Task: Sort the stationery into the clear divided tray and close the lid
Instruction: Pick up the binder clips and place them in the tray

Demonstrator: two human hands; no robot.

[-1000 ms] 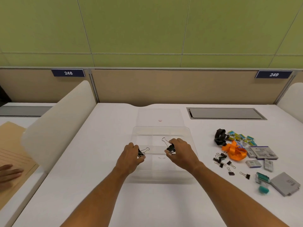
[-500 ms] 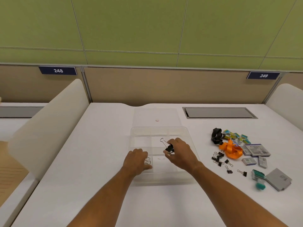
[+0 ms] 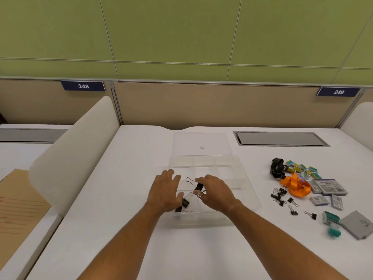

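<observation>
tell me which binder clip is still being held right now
The binder clip pinched in the right hand over the clear tray. The two clips by the left hand lie loose in the tray; the rest sit on the table.

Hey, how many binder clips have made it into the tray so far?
2 lie in the tray, near-left compartment, by the left hand: and. A third is in the right hand. That hand may hide more.

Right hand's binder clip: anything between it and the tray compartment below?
Nothing visible blocks it. The right hand pinches the binder clip over the open clear tray, whose lid lies behind it on the desk. The left hand is beside it, over the near-left compartment holding two dropped clips.
</observation>
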